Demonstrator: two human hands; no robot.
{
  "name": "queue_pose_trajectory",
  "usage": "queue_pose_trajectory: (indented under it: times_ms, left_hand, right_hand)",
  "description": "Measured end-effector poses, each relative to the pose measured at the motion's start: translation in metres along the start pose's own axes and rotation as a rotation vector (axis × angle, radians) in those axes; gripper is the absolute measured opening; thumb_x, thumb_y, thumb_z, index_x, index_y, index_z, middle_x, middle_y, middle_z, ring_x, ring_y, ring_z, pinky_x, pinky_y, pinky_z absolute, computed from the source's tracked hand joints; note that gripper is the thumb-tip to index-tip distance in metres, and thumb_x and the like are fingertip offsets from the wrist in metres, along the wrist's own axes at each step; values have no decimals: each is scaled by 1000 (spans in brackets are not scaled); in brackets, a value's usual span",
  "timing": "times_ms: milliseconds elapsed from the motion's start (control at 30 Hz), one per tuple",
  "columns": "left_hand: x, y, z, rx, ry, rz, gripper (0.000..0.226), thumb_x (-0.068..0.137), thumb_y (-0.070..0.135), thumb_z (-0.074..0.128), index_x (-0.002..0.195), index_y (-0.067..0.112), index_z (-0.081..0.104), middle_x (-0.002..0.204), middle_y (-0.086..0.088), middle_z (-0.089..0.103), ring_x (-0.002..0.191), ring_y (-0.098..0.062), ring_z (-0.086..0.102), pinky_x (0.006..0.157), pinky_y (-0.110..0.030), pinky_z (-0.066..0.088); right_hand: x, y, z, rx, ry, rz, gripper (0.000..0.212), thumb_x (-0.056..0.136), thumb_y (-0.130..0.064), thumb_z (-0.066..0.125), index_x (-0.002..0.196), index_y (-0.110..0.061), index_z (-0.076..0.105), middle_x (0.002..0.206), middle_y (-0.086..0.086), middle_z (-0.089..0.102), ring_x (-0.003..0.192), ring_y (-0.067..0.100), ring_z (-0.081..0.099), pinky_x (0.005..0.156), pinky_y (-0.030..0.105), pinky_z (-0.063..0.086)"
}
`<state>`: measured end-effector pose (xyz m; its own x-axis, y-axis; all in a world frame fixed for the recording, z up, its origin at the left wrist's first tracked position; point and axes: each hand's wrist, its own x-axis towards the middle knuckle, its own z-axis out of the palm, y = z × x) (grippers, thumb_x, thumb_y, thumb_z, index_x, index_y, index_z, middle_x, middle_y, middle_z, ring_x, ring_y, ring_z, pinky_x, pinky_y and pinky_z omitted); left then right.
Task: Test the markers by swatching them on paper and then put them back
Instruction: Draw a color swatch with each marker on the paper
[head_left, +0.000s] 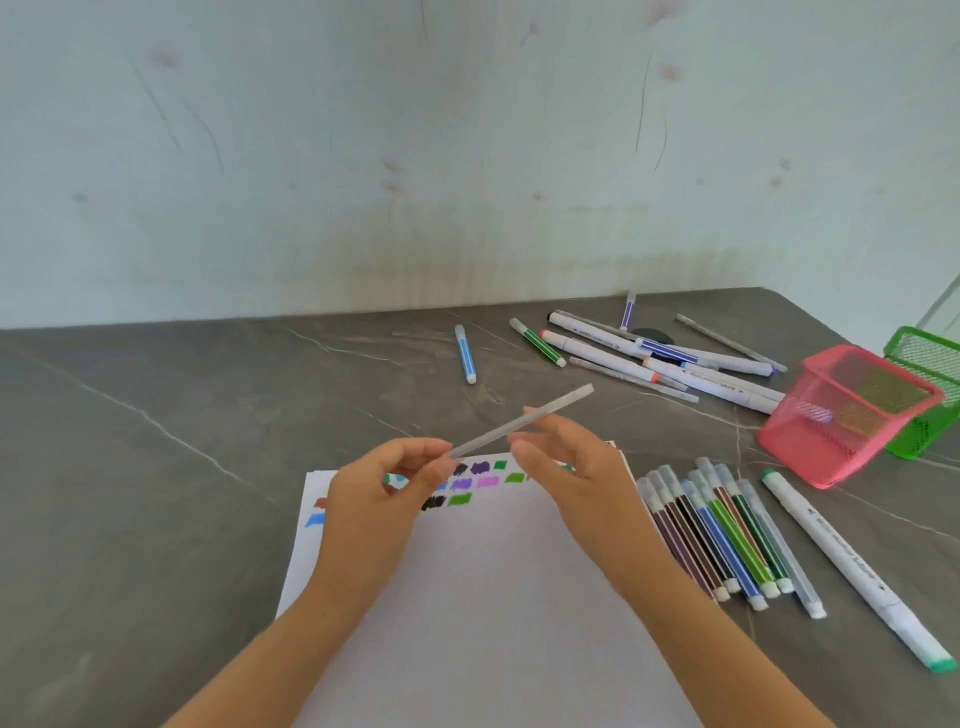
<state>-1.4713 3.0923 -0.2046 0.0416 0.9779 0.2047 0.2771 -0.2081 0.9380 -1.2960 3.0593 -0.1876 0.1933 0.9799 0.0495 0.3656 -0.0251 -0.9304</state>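
You held one thin grey marker (521, 421) above the paper (483, 597) with both hands. Your left hand (382, 499) pinched its near end between thumb and fingertips, and your right hand (574, 467) gripped the middle of it with the fingers. The marker was tilted, its far end pointing up and to the right. On the top part of the paper there were colour swatches (470, 483), partly hidden by your hands. A row of markers (722, 535) lay just beside the right edge of the paper on the grey table (130, 467). More markers (649, 358) were scattered farther back, near the pink mesh basket (844, 415) and the green one (930, 384) behind it.
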Motion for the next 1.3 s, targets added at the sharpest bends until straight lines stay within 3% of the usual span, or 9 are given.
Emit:
queue_pose_trajectory:
  times_ms: [167,333,433,600,800,900,1000,1133,1300]
  left_hand:
    - [-1,-8,-1,151,-58,115,14,77,25,74,88,35,72,76,23,66,78,-4,61,64,-6,37]
    - [-3,-14,0,229,-67,214,16,76,35,74,90,42,69,84,25,64,84,-6,57,66,-8,37]
    - [-3,-16,1,250,-81,251,11,77,41,69,88,39,70,79,23,65,80,-6,56,66,-9,38]
    - [0,-15,3,175,-152,216,12,80,18,73,81,30,72,67,25,63,69,-1,53,62,-7,34]
    - [1,-3,2,79,-268,127,12,85,14,66,78,19,73,59,15,62,52,1,48,53,-6,33]
    - [1,-2,1,-3,-303,30,13,87,17,64,78,22,73,60,13,65,54,-2,47,52,-7,34]
    - [2,-2,1,-46,-326,-12,13,87,20,64,79,26,72,65,11,68,66,-20,57,59,-13,40]
    - [0,-2,2,66,-215,122,9,82,19,71,79,27,73,63,19,66,64,-6,57,63,-7,39]
    - [-1,-2,4,174,-124,278,8,80,21,74,84,29,73,70,24,64,71,-6,57,64,-8,40]
  right_hand:
    - [0,0,14,348,-8,79,15,92,-19,59,106,-20,66,87,0,75,79,8,69,65,10,47]
    - [4,7,22,438,15,145,19,91,-19,60,96,-2,67,63,5,64,56,16,52,53,25,43]
    - [3,8,22,440,-12,99,17,93,-16,56,89,-3,66,66,7,67,59,14,57,51,25,46]
    - [2,9,21,425,-1,41,16,94,-11,52,90,-1,64,67,8,69,62,15,62,49,25,50]
    - [1,7,21,404,20,-29,13,94,-7,51,88,-4,62,66,5,69,60,13,62,49,24,51]
    - [-1,4,19,379,7,-66,12,94,-6,50,88,-4,61,64,4,68,60,13,62,51,24,53]
    - [-2,1,17,366,0,-88,12,93,-7,50,88,-5,62,64,3,68,61,13,63,52,24,54]
    - [-2,2,19,390,61,-72,12,92,-7,52,89,-3,63,63,4,68,59,15,63,53,24,54]
    - [-2,2,21,415,115,-38,14,93,-7,52,87,-3,64,60,2,67,57,13,63,52,23,53]
